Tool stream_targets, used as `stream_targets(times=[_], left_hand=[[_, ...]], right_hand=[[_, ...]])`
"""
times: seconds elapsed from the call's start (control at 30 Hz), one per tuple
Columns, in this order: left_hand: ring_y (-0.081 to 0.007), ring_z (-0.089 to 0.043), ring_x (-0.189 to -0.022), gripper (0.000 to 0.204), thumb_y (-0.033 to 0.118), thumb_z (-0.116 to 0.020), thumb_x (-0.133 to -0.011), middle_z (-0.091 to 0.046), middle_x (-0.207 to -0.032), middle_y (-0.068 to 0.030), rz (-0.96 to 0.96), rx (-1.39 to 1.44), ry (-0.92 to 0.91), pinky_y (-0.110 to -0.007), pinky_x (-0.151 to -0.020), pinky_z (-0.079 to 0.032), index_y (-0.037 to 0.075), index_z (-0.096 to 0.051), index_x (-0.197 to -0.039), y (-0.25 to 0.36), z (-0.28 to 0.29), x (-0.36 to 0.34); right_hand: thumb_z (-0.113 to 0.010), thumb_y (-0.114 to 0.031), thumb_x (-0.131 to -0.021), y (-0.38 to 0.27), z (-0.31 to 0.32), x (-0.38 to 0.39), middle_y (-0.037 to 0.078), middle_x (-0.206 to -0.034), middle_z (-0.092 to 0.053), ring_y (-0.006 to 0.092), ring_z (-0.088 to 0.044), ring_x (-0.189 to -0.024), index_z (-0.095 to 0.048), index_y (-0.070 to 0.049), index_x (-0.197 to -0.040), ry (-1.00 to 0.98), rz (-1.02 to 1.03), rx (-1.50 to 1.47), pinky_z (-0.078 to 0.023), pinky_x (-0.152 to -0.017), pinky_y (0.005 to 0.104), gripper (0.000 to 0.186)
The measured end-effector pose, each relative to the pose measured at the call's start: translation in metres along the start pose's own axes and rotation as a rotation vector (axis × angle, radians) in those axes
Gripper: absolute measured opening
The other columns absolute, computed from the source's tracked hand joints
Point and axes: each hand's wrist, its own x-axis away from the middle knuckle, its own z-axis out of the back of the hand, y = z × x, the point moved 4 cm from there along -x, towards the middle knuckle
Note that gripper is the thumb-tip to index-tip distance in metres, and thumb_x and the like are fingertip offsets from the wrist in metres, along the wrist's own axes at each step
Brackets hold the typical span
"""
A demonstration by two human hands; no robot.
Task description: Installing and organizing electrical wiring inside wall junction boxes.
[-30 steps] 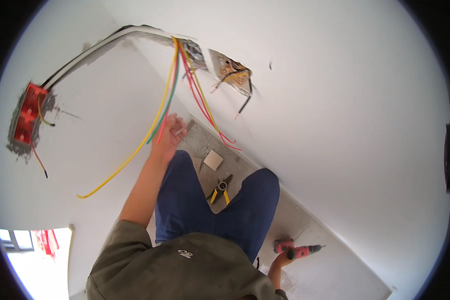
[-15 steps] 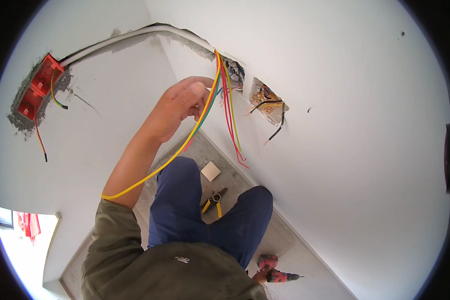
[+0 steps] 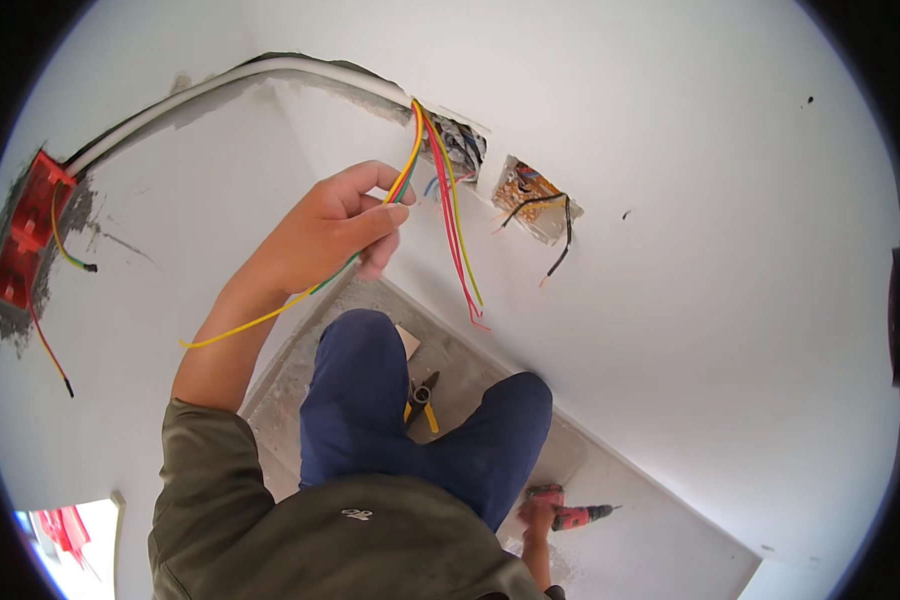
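My left hand (image 3: 342, 222) is raised toward the wall, fingers closed round a few electrical wires (image 3: 415, 150), yellow, green and red. They hang from the end of a white conduit (image 3: 310, 67); the yellow one trails back over my forearm. Beside the hand hang loose red and yellow-green wires (image 3: 455, 225). Low at the right, my right hand (image 3: 536, 514) is wrapped round a red and black cordless drill (image 3: 572, 516), its bit pointing right; part of the grip is hidden by the hand.
A rough wall opening (image 3: 457, 150) lies right of the conduit end; a second opening (image 3: 530, 195) holds black-taped wires. Red junction boxes (image 3: 32, 228) are set in the left wall. Between my knees lie yellow-handled pliers (image 3: 422, 400) and a beige square piece (image 3: 408, 341) on the floor.
My left hand has closed on the wires, which it was only beside before, and the yellow wire's tail has shifted. The right hand and drill have come further into view, moving up and right.
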Motion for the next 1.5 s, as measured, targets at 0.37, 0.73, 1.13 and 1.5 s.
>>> stream_targets(times=[0.37, 0.73, 1.13, 1.5], left_hand=[[-0.0024, -0.034, -0.048, 0.034, 0.019, -0.046, -0.109, -0.038, -0.059, 0.0070, 0.001, 0.050, -0.094, -0.019, -0.046, -0.029, 0.005, -0.058, -0.137, 0.005, 0.018, 0.022], [-0.0035, -0.042, -0.052, 0.038, 0.016, -0.046, -0.108, -0.046, -0.065, 0.0053, -0.034, -0.022, -0.218, -0.021, -0.050, -0.035, 0.006, -0.054, -0.144, -0.007, 0.028, 0.015], [-0.0225, -0.063, -0.061, 0.044, 0.023, -0.058, -0.101, -0.063, -0.069, -0.0081, -0.063, -0.240, -0.240, -0.037, -0.057, -0.051, 0.005, -0.051, -0.140, -0.037, 0.012, 0.019], [-0.0355, -0.058, -0.121, 0.064, 0.017, -0.069, -0.088, -0.056, -0.133, -0.0157, -0.941, -0.753, 0.252, -0.048, -0.102, -0.047, 0.005, -0.047, -0.146, -0.007, 0.002, 0.024]], right_hand=[[-0.056, -0.011, -0.103, -0.475, -0.184, 0.142, 0.016, -0.106, -0.072, 0.0289, -0.070, -0.099, -0.069, 0.000, -0.110, 0.108, 1.152, 0.162, -0.054, -0.089, 0.0368, 0.019], [-0.048, -0.028, -0.109, -0.599, -0.317, 0.189, 0.010, -0.102, -0.068, 0.0196, -0.065, -0.095, -0.055, -0.001, -0.140, -0.482, 1.107, 0.098, -0.051, -0.088, 0.0323, 0.042], [-0.055, -0.018, -0.105, -0.616, -0.274, 0.235, -0.001, -0.062, -0.050, 0.0052, -0.041, -0.049, -0.063, 0.006, -0.127, -0.578, 0.679, -0.059, -0.031, -0.045, 0.0213, 0.033], [-0.056, -0.012, -0.102, -0.628, -0.275, 0.215, 0.002, -0.065, -0.057, 0.0098, -0.049, -0.057, -0.069, 0.004, -0.123, -0.234, 1.041, 0.385, -0.039, -0.054, 0.0259, 0.030]])
